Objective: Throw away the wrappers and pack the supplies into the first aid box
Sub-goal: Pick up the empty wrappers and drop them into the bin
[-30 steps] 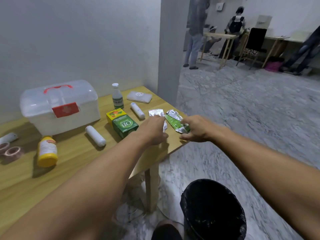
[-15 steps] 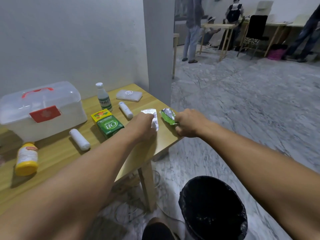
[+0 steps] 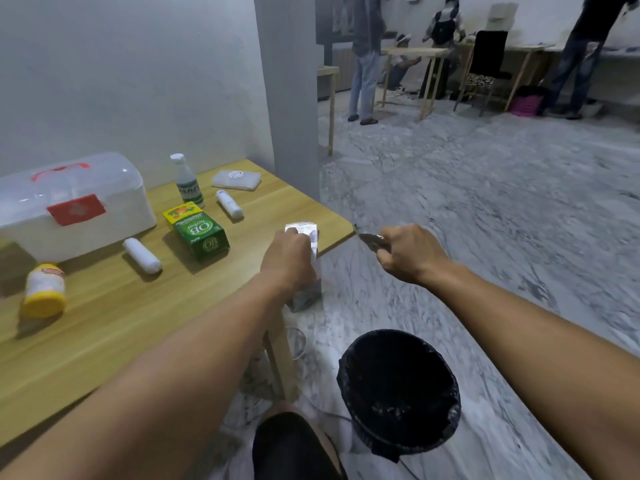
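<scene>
Grey marble floor (image 3: 485, 209) runs past the wooden counter (image 3: 114, 317) where my supplies lie, with a white wall behind it. My left hand (image 3: 289, 259) sits at the counter's near corner, its grip curled down on a silver wrapper (image 3: 304, 230); the knuckles hide most of it, so I can only make out a crinkled foil edge with faint print. My right hand (image 3: 408, 254) is off the counter's edge over the floor, pinching a green wrapper (image 3: 369, 238) between thumb and fingers. Only a thin, blurred strip of it shows, foil-grey with a green tip. A black bin (image 3: 398, 386) stands on the floor below my right forearm, its inside too dark to read.

At the back left of the counter stands the first aid box (image 3: 72, 206), white with a cloudy lid shut, a red handle and a red label; its left end is cut off by the frame. Near it lie a yellow-capped bottle (image 3: 44, 289), a white roll (image 3: 142, 255), a green box (image 3: 199, 230), a small clear bottle (image 3: 187, 181), a second white roll (image 3: 229, 204) and a flat white packet (image 3: 236, 178).
</scene>
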`<state>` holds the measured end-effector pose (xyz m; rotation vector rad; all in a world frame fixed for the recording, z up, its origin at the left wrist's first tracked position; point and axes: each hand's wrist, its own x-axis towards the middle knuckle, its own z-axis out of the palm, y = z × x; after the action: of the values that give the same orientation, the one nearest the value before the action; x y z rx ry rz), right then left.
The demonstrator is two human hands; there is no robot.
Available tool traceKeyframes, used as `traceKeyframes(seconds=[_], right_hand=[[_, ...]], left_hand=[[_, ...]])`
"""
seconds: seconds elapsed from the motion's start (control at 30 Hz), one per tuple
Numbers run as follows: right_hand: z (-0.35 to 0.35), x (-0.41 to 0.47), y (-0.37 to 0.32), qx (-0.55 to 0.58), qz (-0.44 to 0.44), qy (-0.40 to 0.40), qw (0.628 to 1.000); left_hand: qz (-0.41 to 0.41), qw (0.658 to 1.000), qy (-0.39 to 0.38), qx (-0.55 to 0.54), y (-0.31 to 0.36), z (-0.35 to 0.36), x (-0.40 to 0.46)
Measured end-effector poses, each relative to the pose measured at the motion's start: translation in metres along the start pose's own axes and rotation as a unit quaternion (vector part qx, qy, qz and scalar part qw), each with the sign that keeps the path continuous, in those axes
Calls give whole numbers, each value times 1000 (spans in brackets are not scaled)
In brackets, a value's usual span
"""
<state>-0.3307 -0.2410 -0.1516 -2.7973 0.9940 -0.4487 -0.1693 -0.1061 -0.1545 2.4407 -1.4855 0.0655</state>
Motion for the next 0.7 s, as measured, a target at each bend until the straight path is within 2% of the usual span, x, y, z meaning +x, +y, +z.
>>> traceKeyframes(seconds=[0.13, 0.27, 0.5, 0.7], right_hand=[[7, -36, 22, 30, 37, -29, 998], [26, -65, 49, 62, 102, -58, 991], [91, -108, 90, 66, 175, -136, 973], [144, -130, 105, 61, 238, -178, 953]], left_hand=[[44, 995, 69, -48, 38, 15, -24], [83, 990, 61, -92, 78, 43, -46], [-43, 992, -73, -98, 88, 128, -60], [-127, 973, -146, -126, 78, 190, -60]])
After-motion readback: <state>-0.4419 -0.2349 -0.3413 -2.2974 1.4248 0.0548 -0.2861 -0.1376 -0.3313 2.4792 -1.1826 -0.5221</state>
